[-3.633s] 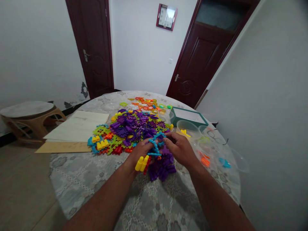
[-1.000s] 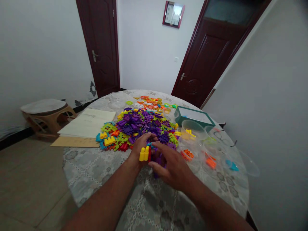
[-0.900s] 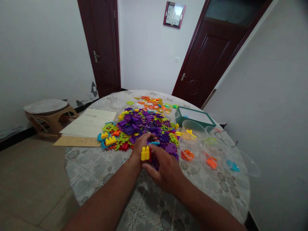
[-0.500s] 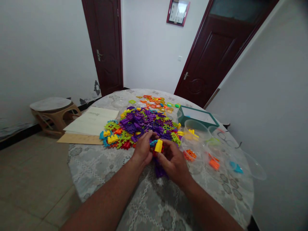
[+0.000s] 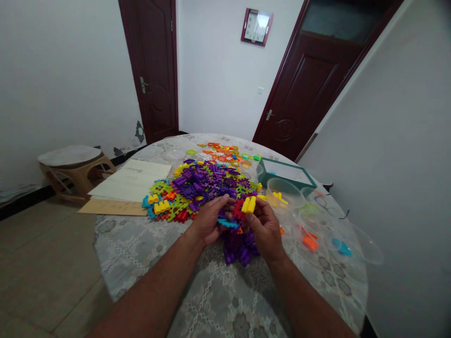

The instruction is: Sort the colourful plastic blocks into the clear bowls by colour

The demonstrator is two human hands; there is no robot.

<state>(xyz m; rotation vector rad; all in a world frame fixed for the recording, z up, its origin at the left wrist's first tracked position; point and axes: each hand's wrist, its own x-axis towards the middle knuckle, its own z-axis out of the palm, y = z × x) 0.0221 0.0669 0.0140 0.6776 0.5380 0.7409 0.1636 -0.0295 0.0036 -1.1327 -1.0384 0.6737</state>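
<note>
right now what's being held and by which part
The left hand and right hand hold a plastic block assembly, by its blue side and yellow-red end.

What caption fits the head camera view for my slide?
Left hand and right hand grip a multicoloured plastic block assembly above purple interlocking pieces on a round table.

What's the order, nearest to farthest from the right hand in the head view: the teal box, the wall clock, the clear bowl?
From the right hand, which holds a yellow block:
1. Clear plastic bowl: on the table, just ahead and to the right.
2. Teal box: farther across the table, behind the bowl.
3. Wall clock: on the far wall, beyond the table.
</note>
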